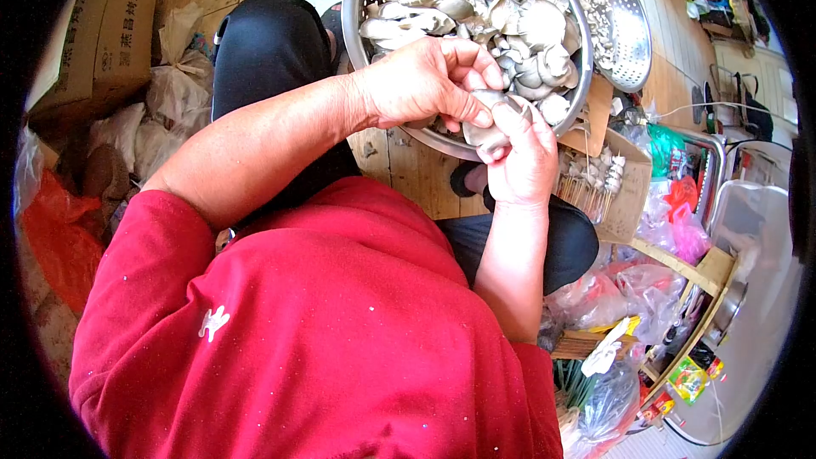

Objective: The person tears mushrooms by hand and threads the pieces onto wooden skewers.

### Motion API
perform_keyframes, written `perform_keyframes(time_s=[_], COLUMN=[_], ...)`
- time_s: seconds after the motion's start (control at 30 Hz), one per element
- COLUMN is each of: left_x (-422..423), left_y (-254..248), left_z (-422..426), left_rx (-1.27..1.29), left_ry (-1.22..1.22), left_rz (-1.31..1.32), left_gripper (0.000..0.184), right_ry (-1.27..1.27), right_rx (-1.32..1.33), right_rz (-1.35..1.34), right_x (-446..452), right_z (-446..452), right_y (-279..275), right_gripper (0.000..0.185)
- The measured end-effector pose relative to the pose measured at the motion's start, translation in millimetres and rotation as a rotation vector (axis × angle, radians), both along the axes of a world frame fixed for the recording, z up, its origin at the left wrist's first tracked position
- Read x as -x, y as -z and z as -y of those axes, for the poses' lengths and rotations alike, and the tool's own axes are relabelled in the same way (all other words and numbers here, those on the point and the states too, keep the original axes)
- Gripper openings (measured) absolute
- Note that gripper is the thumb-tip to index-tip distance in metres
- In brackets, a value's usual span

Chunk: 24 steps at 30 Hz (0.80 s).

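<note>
A grey oyster mushroom piece (483, 129) is pinched between my two hands over the near rim of a large metal colander (582, 59). My left hand (421, 85) comes in from the left, its thumb and curled fingers closed on the piece. From below, my right hand (520, 157) holds the same piece with thumb and fingers closed. Many grey-white mushrooms (489, 13) fill the colander under and beyond my hands. The underside of the piece is partly hidden by my fingers.
A second perforated metal colander (631, 21) with small bits stands at the upper right. Below it, a cardboard box (629, 183) holds skewers. Plastic bags (654, 289) lie at right, a carton (106, 42) at left. My knees flank the wooden floor (416, 170).
</note>
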<state>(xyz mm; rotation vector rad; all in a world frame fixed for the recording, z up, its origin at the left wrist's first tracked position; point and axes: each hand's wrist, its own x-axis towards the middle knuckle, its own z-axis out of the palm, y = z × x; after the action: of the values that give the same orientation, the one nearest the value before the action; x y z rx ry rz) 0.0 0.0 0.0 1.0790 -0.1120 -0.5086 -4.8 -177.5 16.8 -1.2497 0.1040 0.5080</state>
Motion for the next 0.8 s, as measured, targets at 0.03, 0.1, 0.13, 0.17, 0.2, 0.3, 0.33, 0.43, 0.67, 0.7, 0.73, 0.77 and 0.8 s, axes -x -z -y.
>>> perform_keyframes(time_s=[0.03, 0.1, 0.13, 0.17, 0.2, 0.3, 0.33, 0.43, 0.67, 0.7, 0.73, 0.77, 0.8], left_x=[0.3, -3.7, -2.6, -2.5, -3.1, -4.1, -4.8, -6.4, -4.2, -3.8, -3.6, -3.5, -2.6], left_y=[-0.5, 0.5, 1.3, 2.1, 3.5, 4.9, 2.4, -4.3, 3.3, 5.3, 6.7, 7.1, 4.4], left_z=[0.2, -0.2, 0.8, 1.1, 1.6, 0.5, -1.5, -7.9, 1.8, 1.9, 2.3, 3.1, 3.6], left_rx=[0.021, 0.037, 0.080, 0.121, 0.123, 0.243, 0.232, 0.222, -0.202, -0.204, -0.257, -0.309, -0.330], left_ry=[-0.002, -0.003, -0.014, -0.026, -0.026, -0.086, -0.132, -0.210, -0.213, -0.212, -0.253, -0.293, -0.318], left_rz=[-0.007, 0.004, 0.005, 0.010, 0.010, 0.008, -0.024, -0.077, 0.236, 0.234, 0.249, 0.265, 0.274], left_gripper=[0.033, 0.032, 0.031, 0.030, 0.030, 0.028, 0.028, 0.026, 0.022, 0.022, 0.024, 0.025, 0.029], right_ry=[0.033, 0.065, 0.080, 0.093, 0.093, 0.295, 0.347, 0.430, 0.165, 0.100, 0.020, 0.022, 0.037], right_rx=[-0.034, -0.073, -0.112, -0.154, -0.153, -0.275, -0.361, -0.514, 0.221, 0.284, 0.328, 0.327, 0.386], right_rz=[-0.004, 0.010, -0.009, -0.023, -0.022, -0.064, -0.091, -0.079, 0.108, 0.105, 0.059, 0.059, 0.151], right_x=[0.7, -1.7, 0.1, 0.2, -0.5, -4.0, -7.8, -21.1, -15.4, -14.5, -15.3, -15.6, -16.7], right_z=[-1.8, -6.4, -8.1, -9.4, -9.1, -9.4, -6.1, 14.5, 16.8, 15.0, 17.5, 16.9, 15.0], right_y=[0.3, 2.6, 1.9, 1.8, 4.2, 1.8, -1.0, -5.7, -3.0, -2.6, -3.1, -1.4, 1.5], right_gripper=[0.021, 0.019, 0.018, 0.017, 0.017, 0.013, 0.014, 0.013, 0.017, 0.019, 0.029, 0.029, 0.034])
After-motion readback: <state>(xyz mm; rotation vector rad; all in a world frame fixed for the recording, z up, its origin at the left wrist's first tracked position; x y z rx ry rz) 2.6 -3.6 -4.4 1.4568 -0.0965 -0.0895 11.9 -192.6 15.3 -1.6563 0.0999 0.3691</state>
